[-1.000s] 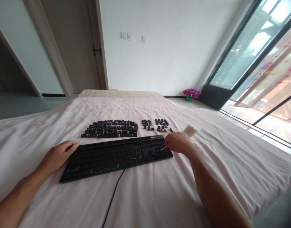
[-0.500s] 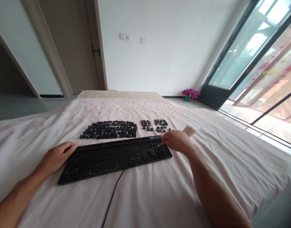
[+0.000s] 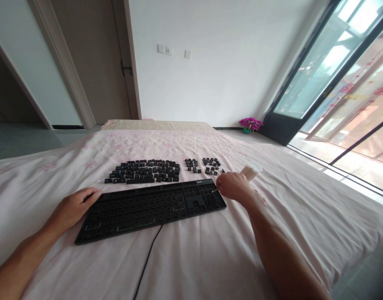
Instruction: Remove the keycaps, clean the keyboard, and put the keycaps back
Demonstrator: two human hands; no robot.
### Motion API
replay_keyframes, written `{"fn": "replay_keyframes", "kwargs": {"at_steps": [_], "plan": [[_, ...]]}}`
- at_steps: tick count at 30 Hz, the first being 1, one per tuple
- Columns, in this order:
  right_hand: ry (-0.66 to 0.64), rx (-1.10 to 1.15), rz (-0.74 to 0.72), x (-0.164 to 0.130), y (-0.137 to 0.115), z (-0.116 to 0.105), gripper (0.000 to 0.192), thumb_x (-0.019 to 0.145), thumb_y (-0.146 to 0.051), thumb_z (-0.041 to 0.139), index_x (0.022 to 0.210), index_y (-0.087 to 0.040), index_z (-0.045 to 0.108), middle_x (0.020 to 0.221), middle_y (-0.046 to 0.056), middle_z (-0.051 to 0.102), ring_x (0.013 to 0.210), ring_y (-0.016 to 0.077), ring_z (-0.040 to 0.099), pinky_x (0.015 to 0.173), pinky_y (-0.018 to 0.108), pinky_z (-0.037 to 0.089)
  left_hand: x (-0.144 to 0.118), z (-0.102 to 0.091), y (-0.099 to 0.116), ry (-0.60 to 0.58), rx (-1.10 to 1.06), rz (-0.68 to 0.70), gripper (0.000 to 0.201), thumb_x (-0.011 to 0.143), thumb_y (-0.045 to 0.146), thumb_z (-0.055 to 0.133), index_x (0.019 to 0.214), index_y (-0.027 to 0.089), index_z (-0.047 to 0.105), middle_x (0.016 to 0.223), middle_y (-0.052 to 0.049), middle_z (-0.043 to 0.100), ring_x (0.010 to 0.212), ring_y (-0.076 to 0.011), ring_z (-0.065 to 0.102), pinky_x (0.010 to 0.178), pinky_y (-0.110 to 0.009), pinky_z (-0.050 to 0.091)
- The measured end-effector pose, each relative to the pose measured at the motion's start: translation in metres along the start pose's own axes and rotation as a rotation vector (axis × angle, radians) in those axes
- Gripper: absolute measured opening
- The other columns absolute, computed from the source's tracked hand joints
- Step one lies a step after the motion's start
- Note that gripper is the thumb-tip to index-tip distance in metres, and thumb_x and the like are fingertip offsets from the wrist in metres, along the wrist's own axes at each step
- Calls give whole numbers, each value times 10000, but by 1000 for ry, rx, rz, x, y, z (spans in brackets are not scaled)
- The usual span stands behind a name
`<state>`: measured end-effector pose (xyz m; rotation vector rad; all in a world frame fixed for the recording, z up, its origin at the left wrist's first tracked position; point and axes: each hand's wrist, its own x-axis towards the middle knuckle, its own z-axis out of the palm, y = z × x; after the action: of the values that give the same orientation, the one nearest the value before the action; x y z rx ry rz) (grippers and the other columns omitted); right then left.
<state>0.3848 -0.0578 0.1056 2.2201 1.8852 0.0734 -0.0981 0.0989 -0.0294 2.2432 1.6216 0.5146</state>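
Our right hand (image 3: 232, 185) pinches a swab (image 3: 214, 190), tip leftward. The keyboard (image 3: 138, 208) runs lengthwise between both hands' fingers; we cannot judge whether our left hand (image 3: 75, 204) grips.

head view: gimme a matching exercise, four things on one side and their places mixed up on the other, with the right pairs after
1. left hand
2. right hand
3. loose keycaps
4. pink flowers

A. on the floor near the glass door
B. at the right end of the keyboard, with a cotton swab
C. at the keyboard's left end
D. on the sheet, beyond the keyboard

Pairs: 1-C, 2-B, 3-D, 4-A
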Motion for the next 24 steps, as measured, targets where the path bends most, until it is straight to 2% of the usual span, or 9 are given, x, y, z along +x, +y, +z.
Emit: {"fn": "replay_keyframes", "kwargs": {"at_steps": [6,13,21,24], "plan": [[63,105,11,1,-7,-4,281,850,-320,474,933,-292,741,926,52,718,848,228,641,653,283,373,0,-1,0,-8,9,-5,426,888,572,394,1002,244,642,1075,3,699,1013,-196,619,853,-219,395],[24,109,-30,4,-17,1,277,842,-292,486,946,-291,743,938,49,722,857,221,651,662,277,381,-2,-2,3,6,16,1,430,884,574,396,987,244,652,1055,4,711,982,-196,634,829,-215,414],[19,2,104,6,0,5,289,796,-200,494,928,-204,751,975,126,719,867,262,662,679,301,412,-2,-3,5,17,20,1,425,876,564,405,980,242,662,1048,-8,717,974,-206,643,822,-226,432],[17,19,105,4,4,1,296,812,-210,483,928,-221,755,971,111,719,874,249,658,680,293,403,-1,-3,4,26,25,8,424,870,563,409,969,243,669,1043,-8,721,969,-209,646,812,-227,436]]}}
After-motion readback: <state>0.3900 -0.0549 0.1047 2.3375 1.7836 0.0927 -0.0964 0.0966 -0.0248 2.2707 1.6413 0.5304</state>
